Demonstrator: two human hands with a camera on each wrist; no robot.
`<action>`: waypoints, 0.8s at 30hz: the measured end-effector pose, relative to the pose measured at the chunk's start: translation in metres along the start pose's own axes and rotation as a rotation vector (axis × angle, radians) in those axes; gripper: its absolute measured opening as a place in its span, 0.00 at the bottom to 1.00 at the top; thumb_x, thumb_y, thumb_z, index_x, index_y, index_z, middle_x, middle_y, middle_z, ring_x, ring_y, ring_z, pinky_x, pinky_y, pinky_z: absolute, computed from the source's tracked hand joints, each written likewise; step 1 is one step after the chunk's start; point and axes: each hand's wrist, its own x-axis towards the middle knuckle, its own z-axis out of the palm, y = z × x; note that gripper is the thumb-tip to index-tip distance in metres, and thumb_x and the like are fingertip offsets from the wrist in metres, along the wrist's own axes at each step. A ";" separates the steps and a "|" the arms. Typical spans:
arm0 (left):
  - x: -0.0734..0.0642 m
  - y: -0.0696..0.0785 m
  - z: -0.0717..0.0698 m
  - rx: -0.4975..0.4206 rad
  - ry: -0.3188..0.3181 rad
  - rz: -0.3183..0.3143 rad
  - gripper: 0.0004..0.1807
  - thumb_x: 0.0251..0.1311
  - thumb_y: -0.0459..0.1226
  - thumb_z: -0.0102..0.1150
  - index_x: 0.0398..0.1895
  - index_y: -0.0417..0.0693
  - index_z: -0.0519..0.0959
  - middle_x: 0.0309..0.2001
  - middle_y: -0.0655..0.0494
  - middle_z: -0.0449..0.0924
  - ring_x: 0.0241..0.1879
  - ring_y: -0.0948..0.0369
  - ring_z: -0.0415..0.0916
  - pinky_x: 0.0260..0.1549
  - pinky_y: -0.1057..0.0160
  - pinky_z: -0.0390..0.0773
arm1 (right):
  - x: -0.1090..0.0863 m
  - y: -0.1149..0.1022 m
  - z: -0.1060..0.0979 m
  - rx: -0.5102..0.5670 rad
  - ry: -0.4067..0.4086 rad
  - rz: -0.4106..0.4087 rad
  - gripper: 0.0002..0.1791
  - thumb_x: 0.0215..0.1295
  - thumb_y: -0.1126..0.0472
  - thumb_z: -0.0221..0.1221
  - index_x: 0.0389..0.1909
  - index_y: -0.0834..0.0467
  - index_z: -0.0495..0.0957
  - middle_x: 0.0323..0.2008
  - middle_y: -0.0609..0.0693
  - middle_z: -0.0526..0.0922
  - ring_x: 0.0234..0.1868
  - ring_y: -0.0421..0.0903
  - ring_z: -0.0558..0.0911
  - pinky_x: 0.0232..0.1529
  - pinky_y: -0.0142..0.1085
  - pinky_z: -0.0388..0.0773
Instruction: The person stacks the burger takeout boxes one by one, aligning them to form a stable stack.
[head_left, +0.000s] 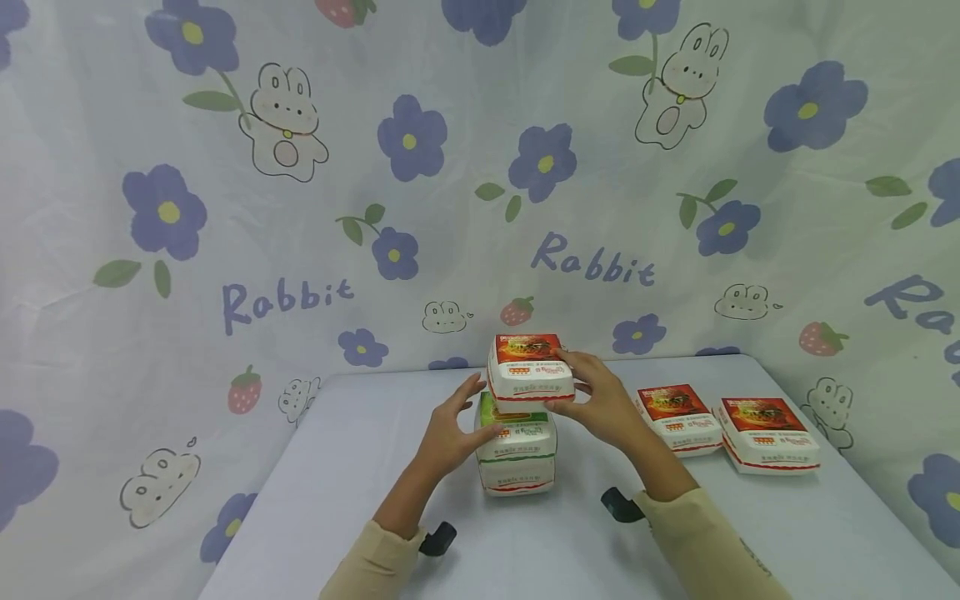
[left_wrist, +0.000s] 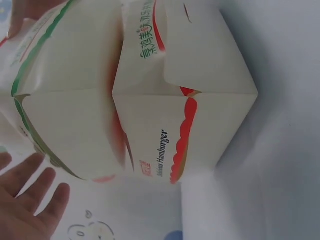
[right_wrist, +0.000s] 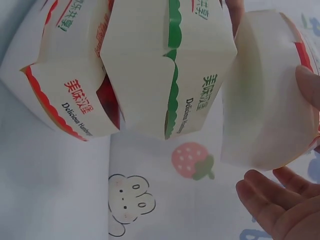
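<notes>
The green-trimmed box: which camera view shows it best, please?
Right wrist view: the green-trimmed box looks large there, with readable side printing. Left wrist shows its corner, mostly blank; head shows it small, its top partly covered.

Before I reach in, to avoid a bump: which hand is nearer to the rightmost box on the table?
Right. The right hand holds the raised box above the stack, left of the rightmost box; the left hand is farther left, beside the stack.

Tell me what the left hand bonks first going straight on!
The left hand would probably meet the green-topped hamburger box, but depth is unclear; the red-topped hamburger box above is close.
</notes>
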 end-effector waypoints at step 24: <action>0.003 0.009 -0.008 -0.039 -0.012 0.024 0.50 0.52 0.56 0.69 0.76 0.64 0.53 0.68 0.57 0.67 0.66 0.55 0.64 0.59 0.48 0.70 | -0.003 -0.009 0.001 0.015 -0.096 -0.045 0.54 0.46 0.51 0.76 0.74 0.40 0.58 0.71 0.53 0.58 0.67 0.58 0.66 0.58 0.47 0.73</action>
